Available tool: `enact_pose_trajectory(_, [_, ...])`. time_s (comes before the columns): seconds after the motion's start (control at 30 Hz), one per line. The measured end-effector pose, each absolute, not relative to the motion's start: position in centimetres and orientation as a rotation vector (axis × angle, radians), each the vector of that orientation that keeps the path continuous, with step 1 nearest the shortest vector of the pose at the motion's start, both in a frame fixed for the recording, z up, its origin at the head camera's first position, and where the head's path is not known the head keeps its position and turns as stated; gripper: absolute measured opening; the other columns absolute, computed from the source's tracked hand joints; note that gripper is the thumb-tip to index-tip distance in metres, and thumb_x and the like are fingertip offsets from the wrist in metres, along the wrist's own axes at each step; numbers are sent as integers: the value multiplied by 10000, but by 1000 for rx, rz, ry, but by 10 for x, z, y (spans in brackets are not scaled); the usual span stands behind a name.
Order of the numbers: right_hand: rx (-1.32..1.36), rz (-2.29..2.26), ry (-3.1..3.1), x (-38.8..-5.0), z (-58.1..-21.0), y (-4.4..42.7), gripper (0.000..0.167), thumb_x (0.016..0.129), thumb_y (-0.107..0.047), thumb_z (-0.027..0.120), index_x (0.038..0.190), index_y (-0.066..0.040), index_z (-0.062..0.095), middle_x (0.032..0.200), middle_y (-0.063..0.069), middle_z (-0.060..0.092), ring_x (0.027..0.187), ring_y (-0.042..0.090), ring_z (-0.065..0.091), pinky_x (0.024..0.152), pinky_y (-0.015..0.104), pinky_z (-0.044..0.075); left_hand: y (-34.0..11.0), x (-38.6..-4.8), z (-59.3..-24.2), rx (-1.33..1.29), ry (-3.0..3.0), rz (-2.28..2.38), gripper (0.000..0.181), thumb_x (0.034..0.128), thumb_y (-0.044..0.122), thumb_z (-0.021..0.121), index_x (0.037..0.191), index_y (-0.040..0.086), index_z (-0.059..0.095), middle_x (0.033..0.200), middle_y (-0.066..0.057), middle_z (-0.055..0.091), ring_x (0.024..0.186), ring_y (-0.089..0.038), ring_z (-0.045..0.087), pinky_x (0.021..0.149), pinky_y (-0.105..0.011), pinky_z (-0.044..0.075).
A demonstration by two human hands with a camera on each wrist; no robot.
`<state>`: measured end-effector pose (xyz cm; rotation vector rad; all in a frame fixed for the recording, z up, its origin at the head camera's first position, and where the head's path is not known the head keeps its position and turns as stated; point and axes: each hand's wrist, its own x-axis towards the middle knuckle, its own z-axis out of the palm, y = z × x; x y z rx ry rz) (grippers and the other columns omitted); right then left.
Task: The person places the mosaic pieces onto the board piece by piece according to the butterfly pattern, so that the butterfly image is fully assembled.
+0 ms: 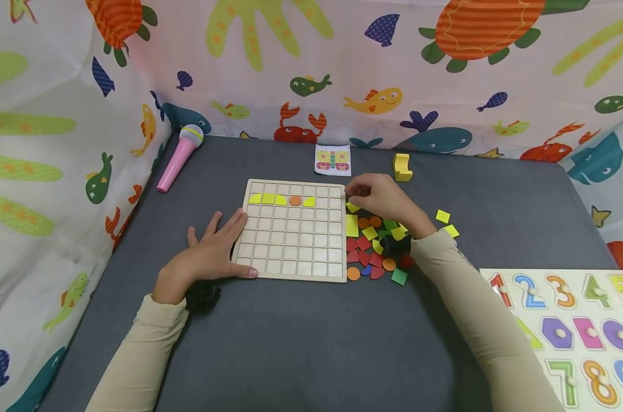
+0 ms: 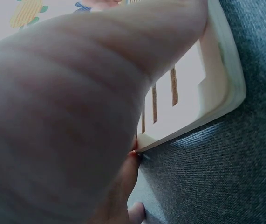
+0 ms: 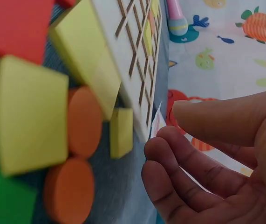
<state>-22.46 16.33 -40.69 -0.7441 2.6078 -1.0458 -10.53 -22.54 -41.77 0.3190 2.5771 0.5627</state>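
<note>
A wooden grid board (image 1: 301,240) lies on the grey table. Along one of its upper rows sit several yellow pieces (image 1: 268,198) and one orange disc (image 1: 295,201). My left hand (image 1: 210,252) rests against the board's left edge, fingers spread and thumb at the lower left corner. By the upper right corner hovers my right hand (image 1: 378,197), its fingers loosely bent. In the right wrist view a gap shows between thumb and fingers (image 3: 163,186), with nothing held there. Below that hand are loose coloured pieces, among them a yellow square (image 3: 30,116) and orange discs (image 3: 84,121).
Behind the board lies a butterfly pattern card (image 1: 333,160), with a yellow block (image 1: 402,167) to its right. A pink toy microphone (image 1: 179,157) is at the back left. A number puzzle board (image 1: 563,355) covers the front right. A patterned cloth (image 1: 270,74) hangs around the table.
</note>
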Motion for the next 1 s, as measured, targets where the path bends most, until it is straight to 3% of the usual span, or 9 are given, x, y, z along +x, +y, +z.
enact_pose_trajectory(0.5, [-693,-1014,2518,-228,-423,175,264,994,5,735,1258,14,752,1181,164,655,1016,306,600,896,445,521,-226,-106,-418,316,2571,558,1317,830,669,840,1735,132,48,1803,-95,-6,1599,-504,-112,1078,-871,-103])
enact_pose_trajectory(1.0, [-594,-1067,2578,-232,-418,173,123,1003,8,711,1120,-24,724,1100,151,719,987,315,648,925,488,558,-226,-108,-420,321,2573,546,1328,824,698,830,1736,138,44,1804,-85,-6,1604,-489,-111,1083,-870,-90])
